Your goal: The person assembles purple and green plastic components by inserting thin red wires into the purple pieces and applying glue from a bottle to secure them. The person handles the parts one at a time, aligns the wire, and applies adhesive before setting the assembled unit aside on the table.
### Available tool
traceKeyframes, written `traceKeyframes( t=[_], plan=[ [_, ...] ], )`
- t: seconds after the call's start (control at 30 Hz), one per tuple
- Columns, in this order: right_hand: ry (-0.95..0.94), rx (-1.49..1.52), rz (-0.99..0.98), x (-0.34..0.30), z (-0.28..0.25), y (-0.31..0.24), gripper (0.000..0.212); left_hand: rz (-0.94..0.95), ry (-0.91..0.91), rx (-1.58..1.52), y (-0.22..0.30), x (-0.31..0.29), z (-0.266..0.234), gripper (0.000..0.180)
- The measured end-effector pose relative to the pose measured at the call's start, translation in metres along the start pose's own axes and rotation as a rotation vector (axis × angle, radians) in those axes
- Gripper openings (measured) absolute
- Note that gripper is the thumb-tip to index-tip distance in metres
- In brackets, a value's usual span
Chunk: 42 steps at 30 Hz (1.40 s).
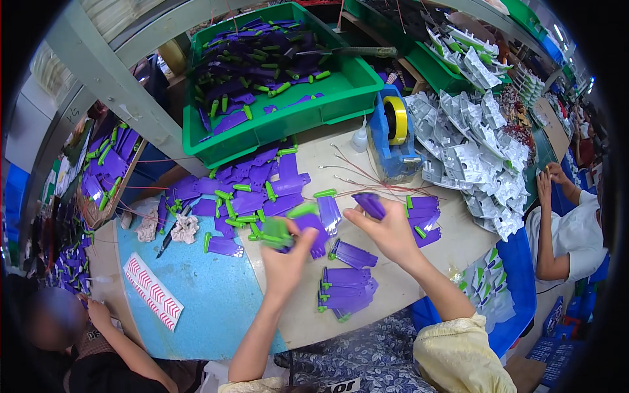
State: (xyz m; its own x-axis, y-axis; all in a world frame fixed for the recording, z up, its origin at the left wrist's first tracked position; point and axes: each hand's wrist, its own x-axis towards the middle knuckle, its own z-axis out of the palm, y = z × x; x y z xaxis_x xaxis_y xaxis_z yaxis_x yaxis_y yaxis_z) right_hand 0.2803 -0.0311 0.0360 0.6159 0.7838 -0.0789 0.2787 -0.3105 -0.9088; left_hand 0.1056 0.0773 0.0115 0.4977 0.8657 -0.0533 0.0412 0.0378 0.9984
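Note:
My left hand (pixel 287 262) is closed on purple plastic blades with green ends (pixel 275 232), smeared by motion. To its right, my right hand (pixel 388 230) pinches one dark purple piece (pixel 369 205) between thumb and fingers. Below the hands, a small stack of purple blades (pixel 347 288) with green ends lies on the table, and a single blade (pixel 354 254) rests just above it. Beyond my left hand spreads a loose heap of the same purple and green parts (pixel 252 187). Another group of blades (pixel 422 216) lies right of my right hand.
A green tray (pixel 282 134) of purple parts stands at the back. Beside it are a blue tape dispenser (pixel 393 141), a small bottle (pixel 360 137) and thin wires. Grey-white housings (pixel 481 157) pile up at right. A blue mat (pixel 216 298) bears a striped sheet (pixel 154 291). Co-workers sit at both sides.

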Motion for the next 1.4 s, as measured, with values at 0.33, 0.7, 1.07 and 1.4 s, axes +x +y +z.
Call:
traceKeyframes(
  t=[0.33, 0.7, 1.07, 1.4],
  plan=[
    [0.008, -0.383, -0.177, 0.026, 0.046, 0.019, 0.029, -0.096, 0.346, -0.652, 0.0, 0.038, -0.085, 0.016],
    [-0.204, -0.209, -0.876, -0.041, 0.06, -0.029, 0.034, -0.341, 0.085, -0.806, 0.0, -0.056, -0.035, 0.05],
    [-0.311, -0.479, -1.107, -0.022, 0.025, -0.039, 0.047, -0.064, -0.023, -0.384, 0.012, -0.063, -0.026, 0.021],
    [-0.033, -0.448, -0.712, 0.079, 0.052, 0.017, 0.032, -0.23, -0.053, -0.391, -0.022, -0.018, -0.044, 0.019]
  ],
)
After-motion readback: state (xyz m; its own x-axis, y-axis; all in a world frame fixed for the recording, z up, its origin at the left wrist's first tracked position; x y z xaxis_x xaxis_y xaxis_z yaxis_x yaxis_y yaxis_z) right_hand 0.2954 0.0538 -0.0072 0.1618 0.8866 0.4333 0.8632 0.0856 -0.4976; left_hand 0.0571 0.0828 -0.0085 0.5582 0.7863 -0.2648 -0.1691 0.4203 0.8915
